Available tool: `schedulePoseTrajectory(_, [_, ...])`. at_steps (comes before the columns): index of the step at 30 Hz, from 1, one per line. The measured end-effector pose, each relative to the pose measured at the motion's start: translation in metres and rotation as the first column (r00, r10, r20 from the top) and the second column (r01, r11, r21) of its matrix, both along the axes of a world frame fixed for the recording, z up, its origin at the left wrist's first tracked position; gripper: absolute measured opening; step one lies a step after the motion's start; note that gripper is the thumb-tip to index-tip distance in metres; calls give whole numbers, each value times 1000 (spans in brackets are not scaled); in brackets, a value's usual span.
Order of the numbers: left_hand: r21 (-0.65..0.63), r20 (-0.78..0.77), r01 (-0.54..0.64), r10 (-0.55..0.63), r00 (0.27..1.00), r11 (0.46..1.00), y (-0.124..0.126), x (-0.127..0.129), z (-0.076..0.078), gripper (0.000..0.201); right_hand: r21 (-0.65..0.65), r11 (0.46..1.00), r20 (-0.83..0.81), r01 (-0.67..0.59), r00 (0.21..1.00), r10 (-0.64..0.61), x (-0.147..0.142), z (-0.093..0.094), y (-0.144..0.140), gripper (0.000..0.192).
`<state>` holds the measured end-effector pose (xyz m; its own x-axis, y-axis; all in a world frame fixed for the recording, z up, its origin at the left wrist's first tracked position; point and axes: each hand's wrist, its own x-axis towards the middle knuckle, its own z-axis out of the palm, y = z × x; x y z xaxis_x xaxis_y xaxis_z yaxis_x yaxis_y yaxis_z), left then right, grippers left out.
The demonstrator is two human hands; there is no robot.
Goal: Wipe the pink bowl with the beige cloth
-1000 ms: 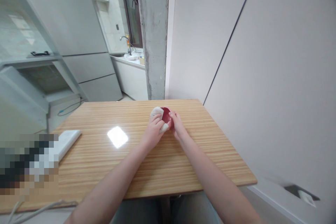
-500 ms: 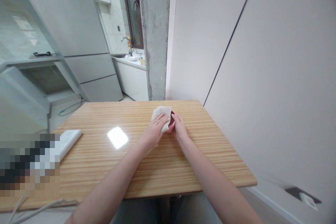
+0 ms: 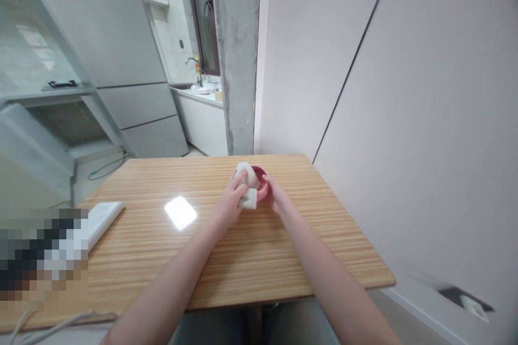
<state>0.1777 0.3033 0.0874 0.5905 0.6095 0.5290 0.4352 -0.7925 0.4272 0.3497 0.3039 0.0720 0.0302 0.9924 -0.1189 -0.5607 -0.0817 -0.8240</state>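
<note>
A small red bowl [image 3: 261, 179] rests on the far middle of the wooden table [image 3: 226, 259]. My right hand [image 3: 275, 197] grips its near right side. My left hand [image 3: 229, 200] holds a crumpled white cloth [image 3: 247, 190] pressed against the bowl's left rim and into its opening. The cloth hides most of the bowl's left half.
A flat white box [image 3: 100, 218] lies at the table's left edge beside a blurred-out patch. White cables [image 3: 48, 324] hang at the near left corner. A wall stands right of the table; a concrete pillar [image 3: 237, 54], fridge and kitchen counter are behind it.
The cloth, spread flat over the bowl half a second ago, is now bunched up in my left hand, and more of the red bowl shows. Both hands stay at the bowl.
</note>
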Motion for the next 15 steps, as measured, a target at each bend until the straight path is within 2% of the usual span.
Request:
schedulePoseTrajectory(3, [-11,-32,105,-105,994,994,0,-4,8,34,-80,977,-2,-198,980,199,23,7,0,32])
schedulePoseTrajectory(5, [-39,-58,146,-148,987,988,0,-4,11,34,-70,972,3,-224,974,225,30,9,1,27])
schedulePoseTrajectory(8, [-44,-102,154,-158,982,987,1,-3,9,38,-61,991,-6,-116,993,116,25,5,4,21])
schedulePoseTrajectory(12, [4,-87,34,-34,996,999,2,2,-1,52,72,988,-79,137,988,-131,-6,-6,7,26])
schedulePoseTrajectory(14, [25,-55,-48,49,997,999,2,4,-4,45,125,969,-124,213,972,-198,-20,-10,5,32])
schedulePoseTrajectory(15, [33,-43,-75,76,996,997,2,4,-3,38,125,969,-137,212,971,-194,-23,-10,3,35])
